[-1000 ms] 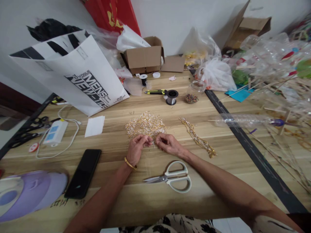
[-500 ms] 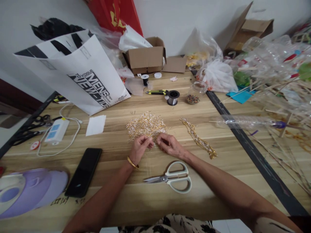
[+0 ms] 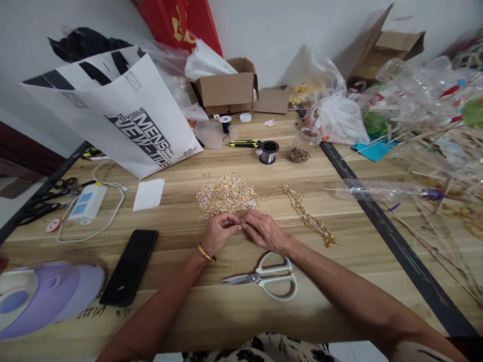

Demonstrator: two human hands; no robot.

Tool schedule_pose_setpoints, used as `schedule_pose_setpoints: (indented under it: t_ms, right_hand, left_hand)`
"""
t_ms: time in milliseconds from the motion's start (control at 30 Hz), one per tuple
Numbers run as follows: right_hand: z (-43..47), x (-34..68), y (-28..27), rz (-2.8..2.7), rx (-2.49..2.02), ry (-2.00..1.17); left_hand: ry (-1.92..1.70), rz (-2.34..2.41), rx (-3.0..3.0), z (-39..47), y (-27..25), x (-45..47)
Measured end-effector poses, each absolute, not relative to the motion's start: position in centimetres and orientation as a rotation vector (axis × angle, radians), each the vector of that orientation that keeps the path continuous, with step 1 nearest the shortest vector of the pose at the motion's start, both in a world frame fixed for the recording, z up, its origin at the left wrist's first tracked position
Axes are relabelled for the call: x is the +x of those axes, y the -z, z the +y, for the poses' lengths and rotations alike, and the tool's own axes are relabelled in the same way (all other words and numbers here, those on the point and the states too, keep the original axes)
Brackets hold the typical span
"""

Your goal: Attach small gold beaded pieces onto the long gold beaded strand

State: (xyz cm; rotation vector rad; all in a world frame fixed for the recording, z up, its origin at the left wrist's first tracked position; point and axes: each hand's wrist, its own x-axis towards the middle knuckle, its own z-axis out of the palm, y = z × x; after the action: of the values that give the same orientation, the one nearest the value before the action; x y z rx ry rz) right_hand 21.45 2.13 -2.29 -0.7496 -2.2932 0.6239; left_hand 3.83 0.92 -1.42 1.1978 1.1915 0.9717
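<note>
My left hand [image 3: 220,232], with a gold bangle [image 3: 207,253] on its wrist, pinches thumb and fingers together at the near edge of a pile of small gold and clear beaded pieces [image 3: 225,193]. Fingertip to fingertip with it, my right hand [image 3: 265,230] is also closed in a pinch. What lies between the fingers is too small to make out. A faint thread seems to hang below the left hand. White-handled scissors [image 3: 277,275] rest just below my hands, blades pointing left. A bundle of gold beaded strands [image 3: 307,216] lies to the right.
Behind the pile sit a wire spool [image 3: 268,152], a yellow-black cutter [image 3: 243,144] and a jar of beads [image 3: 301,151]. At left are a phone [image 3: 129,268], a power strip [image 3: 88,203] and a white paper bag [image 3: 128,110]. Plastic bottles and sticks [image 3: 426,100] crowd the right.
My hands have come together so that their fingertips meet. The right hand has shifted slightly left and turned over more. Everything else stays in place.
</note>
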Motion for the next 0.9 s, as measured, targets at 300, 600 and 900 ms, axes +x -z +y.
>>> schedule_pose_setpoints:
  t_ms: [300,600,900]
  right_hand:
    - [2.08,21.68,2.89,-2.461,-0.826,-0.249]
    - [1.85,21.78,2.66,-2.455,-0.861,-0.085]
    - [1.77,21.59,2.56,-2.405,-0.736,-0.122]
  left_hand:
    - [-0.997,1.212,1.201,0.85,2.1,3.94]
    - [-1.005,1.207,1.199,0.82,1.87,4.11]
    - [-1.033,1.14,1.132,0.79,1.73,4.28]
